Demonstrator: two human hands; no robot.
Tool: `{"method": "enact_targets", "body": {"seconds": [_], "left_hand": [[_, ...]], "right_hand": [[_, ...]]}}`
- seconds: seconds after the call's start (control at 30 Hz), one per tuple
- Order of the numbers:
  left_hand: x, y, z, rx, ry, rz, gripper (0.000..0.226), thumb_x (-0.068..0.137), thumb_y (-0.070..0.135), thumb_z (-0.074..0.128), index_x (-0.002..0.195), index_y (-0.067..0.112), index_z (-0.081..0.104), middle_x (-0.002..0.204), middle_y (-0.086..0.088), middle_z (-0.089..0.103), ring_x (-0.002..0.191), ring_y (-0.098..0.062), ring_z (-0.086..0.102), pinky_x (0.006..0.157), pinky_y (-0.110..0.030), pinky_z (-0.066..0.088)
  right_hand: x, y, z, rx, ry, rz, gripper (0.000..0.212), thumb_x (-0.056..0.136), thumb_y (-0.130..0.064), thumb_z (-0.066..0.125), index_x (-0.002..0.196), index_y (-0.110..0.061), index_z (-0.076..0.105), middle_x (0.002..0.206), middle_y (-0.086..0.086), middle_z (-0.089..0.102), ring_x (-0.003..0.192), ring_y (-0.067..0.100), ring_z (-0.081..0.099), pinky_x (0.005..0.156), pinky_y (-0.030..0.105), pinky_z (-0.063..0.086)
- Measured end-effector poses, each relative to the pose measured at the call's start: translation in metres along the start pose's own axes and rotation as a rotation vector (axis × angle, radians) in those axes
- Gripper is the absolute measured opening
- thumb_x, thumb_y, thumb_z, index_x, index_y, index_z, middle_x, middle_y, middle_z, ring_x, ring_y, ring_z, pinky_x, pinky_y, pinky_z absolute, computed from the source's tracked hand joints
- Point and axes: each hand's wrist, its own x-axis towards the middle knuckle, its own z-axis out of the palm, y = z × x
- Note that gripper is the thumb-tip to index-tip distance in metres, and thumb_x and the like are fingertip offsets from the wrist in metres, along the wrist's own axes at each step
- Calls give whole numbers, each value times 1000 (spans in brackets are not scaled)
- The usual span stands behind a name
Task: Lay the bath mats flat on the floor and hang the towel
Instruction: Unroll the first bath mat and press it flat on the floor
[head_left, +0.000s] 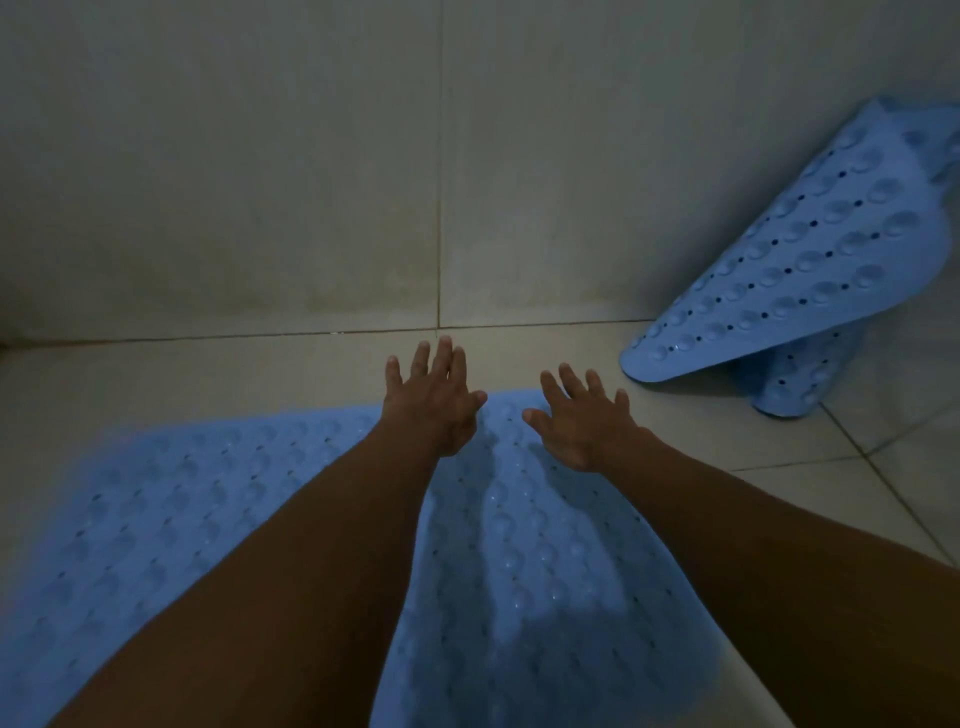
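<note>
Near mat: blue bath mat lies spread on the tiled floor, reaching from the near left to the centre; surface looks flat, judged as laid or nearly so.
Left hand: left hand over the mat's far edge, grip spread, fingers straight, holding nothing. Contact with the mat cannot be told.
Right hand: right hand just beside it at the same far edge, grip likewise spread, pinching nothing.
Second mat: second blue mat at the far right, propped against the wall, partly folded over itself, well apart from both hands. Not yet laid.
Towel: not in view; no rail or hook visible either.
Lighting: dim, fine detail on the near mat blurred.
Progress (judgement): one mat of two down. Remaining: flatten the leaning mat on the floor, then hang the towel.
</note>
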Motion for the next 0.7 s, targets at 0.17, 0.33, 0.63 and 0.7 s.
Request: {"method": "enact_targets", "body": {"seconds": [0.17,0.33,0.63,0.7], "left_hand": [[23,24,23,-19,-40,-4,68,102,46,19,154,10,-6,161,-6,-16,149,-27,-10,118,-54,0],[47,34,41,-21,-88,-16,65,102,44,17,154,11,-6,162,-6,-15,149,-26,-12,119,-51,-1],[57,51,75,-139,-152,-61,64,103,42,15,154,10,-7,162,-7,-14,149,-26,-11,120,-46,0],[55,48,86,-144,-161,-61,65,103,44,15,154,12,-9,162,-6,-15,149,-26,-12,120,-45,-1]], "right_hand": [[27,20,15,21,-29,-19,67,98,-58,15,154,-25,-3,162,1,-11,149,31,-7,117,56,2],[56,33,32,73,-40,-47,64,100,-54,15,154,-24,-2,162,1,-9,149,31,-6,118,54,3],[76,41,56,117,-68,-149,62,102,-49,16,154,-21,-1,163,2,-7,149,29,-6,119,48,2],[76,41,67,118,-48,-177,63,101,-50,18,154,-19,4,163,5,0,149,32,1,118,51,8]]}}
